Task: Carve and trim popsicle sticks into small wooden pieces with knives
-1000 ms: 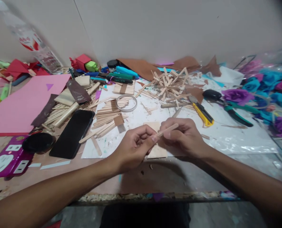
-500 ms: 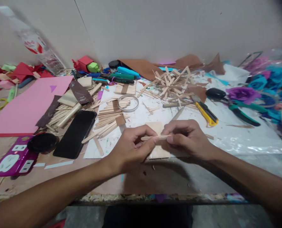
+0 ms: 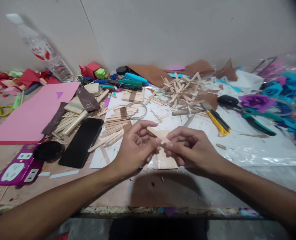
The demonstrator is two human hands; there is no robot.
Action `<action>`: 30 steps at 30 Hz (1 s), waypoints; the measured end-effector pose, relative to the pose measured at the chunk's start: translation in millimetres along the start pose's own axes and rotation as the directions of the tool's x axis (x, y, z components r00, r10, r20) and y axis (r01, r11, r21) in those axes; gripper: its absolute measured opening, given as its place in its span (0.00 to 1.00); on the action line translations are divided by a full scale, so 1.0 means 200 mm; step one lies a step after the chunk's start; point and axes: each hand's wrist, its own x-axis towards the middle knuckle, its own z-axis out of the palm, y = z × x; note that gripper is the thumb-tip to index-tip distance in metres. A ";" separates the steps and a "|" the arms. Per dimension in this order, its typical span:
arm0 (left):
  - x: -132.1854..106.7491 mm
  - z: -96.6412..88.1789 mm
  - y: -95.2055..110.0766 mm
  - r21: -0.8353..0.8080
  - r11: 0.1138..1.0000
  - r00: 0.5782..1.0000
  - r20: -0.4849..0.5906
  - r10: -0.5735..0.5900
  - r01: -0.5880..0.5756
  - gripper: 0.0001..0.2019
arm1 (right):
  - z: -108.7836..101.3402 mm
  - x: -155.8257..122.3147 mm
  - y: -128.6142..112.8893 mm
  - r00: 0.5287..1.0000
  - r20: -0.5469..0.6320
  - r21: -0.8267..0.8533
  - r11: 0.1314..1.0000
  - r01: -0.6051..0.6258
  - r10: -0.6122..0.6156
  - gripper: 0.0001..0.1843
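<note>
Flat pale wooden stick (image 3: pixel 157 134) unplaced: right hand (image 3: pixel 193 144) pinches it above rectangular light-wood board (image 3: pixel 165 162); left hand (image 3: pixel 135 144), grip unclear.

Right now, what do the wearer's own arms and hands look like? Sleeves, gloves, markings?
Left hand and right hand: ordinary five-fingered human hands, ungloved, no rings or markings visible. Left forearm and right forearm: slim, tapering to the wrist, no sleeve, watch, bracelet or cable in view. Upper arms are out of frame.
</note>
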 end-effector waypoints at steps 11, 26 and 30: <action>-0.03 0.04 0.00 -0.194 0.961 0.978 0.100 -0.181 0.198 0.16 | 0.07 -0.05 0.04 0.992 -0.050 0.043 0.992 0.117 -0.114 0.18; -0.02 0.04 -0.01 -0.270 0.929 0.960 0.189 -0.206 0.253 0.15 | 0.11 -0.04 0.07 0.980 -0.052 0.010 0.982 0.190 -0.190 0.22; -0.02 0.04 -0.02 -0.281 0.927 0.959 0.201 -0.197 0.249 0.13 | 0.10 -0.04 0.07 0.974 -0.033 -0.037 0.974 0.223 -0.224 0.23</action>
